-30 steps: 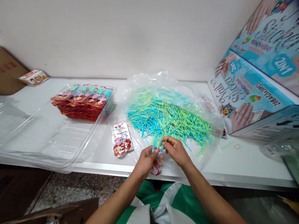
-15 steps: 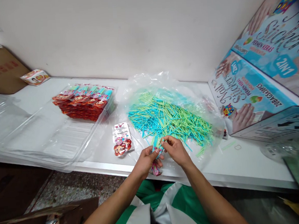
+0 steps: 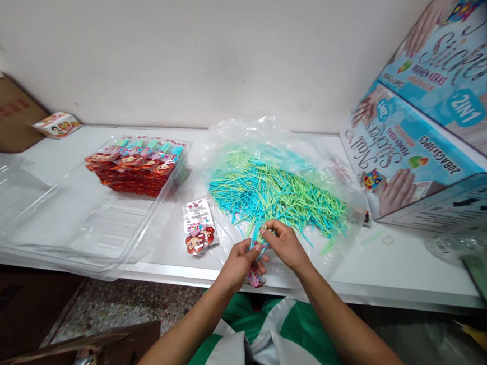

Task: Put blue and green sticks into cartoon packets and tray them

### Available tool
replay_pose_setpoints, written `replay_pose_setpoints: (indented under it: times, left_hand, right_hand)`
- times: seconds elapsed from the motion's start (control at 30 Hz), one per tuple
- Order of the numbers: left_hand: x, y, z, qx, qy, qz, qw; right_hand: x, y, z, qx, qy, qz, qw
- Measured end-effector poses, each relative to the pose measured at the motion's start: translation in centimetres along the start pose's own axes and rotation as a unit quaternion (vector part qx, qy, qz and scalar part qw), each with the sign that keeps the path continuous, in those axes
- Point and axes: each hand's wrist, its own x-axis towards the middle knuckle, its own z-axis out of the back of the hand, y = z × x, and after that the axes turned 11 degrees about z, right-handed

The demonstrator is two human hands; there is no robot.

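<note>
My left hand (image 3: 240,265) is closed round a small pink printed packet (image 3: 255,277) near the table's front edge. My right hand (image 3: 282,243) pinches at the packet's upper end, where blue and green sticks show; the fingers partly hide them. Just beyond both hands, a heap of thin blue and green sticks (image 3: 269,191) lies on clear plastic (image 3: 239,127). Left of my hands lie printed cards (image 3: 199,227) with red-haired cartoon figures.
At the left, a clear tray (image 3: 75,249) stands beside stacked red packets (image 3: 133,177). A brown carton (image 3: 2,114) is at the far left. Large blue printed boxes (image 3: 418,152) stand at the right. The table's front edge (image 3: 170,270) runs below.
My hands have barely moved; the fingers of my right hand have shifted slightly at the top of the packet. The surroundings look the same.
</note>
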Motion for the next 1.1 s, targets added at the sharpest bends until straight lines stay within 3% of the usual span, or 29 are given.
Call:
replay_pose_setpoints:
  times: [0.27, 0.9, 1.1]
  left_hand:
    - [0.04, 0.15, 0.16, -0.009, 0.010, 0.003, 1.000]
    - [0.09, 0.17, 0.21, 0.005, 0.029, 0.005, 1.000]
    - [-0.03, -0.04, 0.25, 0.015, 0.055, -0.006, 0.998]
  right_hand:
    - [0.00, 0.28, -0.15, 0.032, 0.001, 0.000, 0.999]
    - [0.05, 0.69, 0.01, -0.009, 0.017, 0.015, 1.000]
    - [0.37, 0.96, -0.15, 0.017, -0.027, 0.030, 0.999]
